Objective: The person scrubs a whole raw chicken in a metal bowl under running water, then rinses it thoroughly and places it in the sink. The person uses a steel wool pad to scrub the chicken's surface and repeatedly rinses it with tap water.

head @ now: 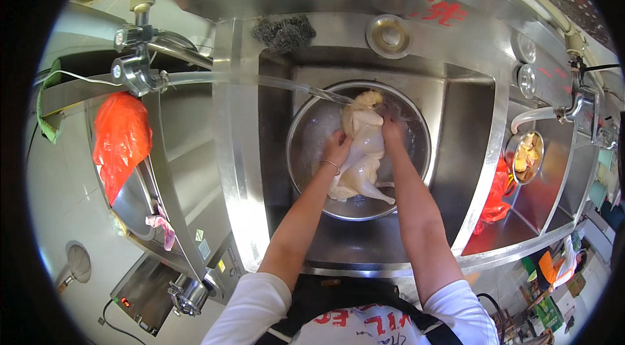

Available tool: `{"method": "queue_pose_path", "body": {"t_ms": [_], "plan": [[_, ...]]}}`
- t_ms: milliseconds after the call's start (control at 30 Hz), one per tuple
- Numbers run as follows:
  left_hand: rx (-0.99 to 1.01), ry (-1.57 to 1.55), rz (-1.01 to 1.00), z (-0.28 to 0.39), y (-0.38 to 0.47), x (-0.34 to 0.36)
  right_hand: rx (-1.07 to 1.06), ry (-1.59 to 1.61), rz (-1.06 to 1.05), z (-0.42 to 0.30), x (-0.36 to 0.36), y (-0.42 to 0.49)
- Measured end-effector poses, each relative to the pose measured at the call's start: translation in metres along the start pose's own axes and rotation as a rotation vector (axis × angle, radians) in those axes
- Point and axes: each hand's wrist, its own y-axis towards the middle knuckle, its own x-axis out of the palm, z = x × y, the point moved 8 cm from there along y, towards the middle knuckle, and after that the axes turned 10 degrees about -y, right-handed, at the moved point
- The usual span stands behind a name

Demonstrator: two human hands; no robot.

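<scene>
Plucked raw poultry [367, 142], pale and wet, lies in a round steel basin [291, 169] set down in a sink [464, 149]. It could be one bird or two overlapping; a leg sticks out toward the lower right. My left hand [338, 146] grips its left side. On the opposite side, near the upper end, my right hand [390, 123] holds it, the fingers blurred and partly hidden. The end of a clear hose [288, 85] reaches the bird's upper end, and water splashes around there.
Behind the sink rest dark scouring pads [284, 32] and a small metal dish [389, 36]. A faucet [139, 64] feeds the hose from the left. An orange-red plastic bag [123, 132] stands left; a bowl of meat pieces [526, 157] and a red bag [497, 193] occupy the right-hand sink.
</scene>
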Motion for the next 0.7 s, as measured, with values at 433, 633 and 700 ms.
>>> {"method": "queue_pose_path", "body": {"t_ms": [433,633,700], "plan": [[-0.556,-0.583,-0.547,0.069,-0.031,-0.014,0.041,0.627,-0.777,-0.020,0.042,-0.073],[-0.176,-0.099,-0.490,0.113,-0.056,-0.053,0.208,0.632,-0.680,0.003,0.056,-0.081],[0.038,0.026,-0.441,0.134,-0.067,-0.061,-0.095,0.407,-0.444,-0.009,0.037,-0.080]]}}
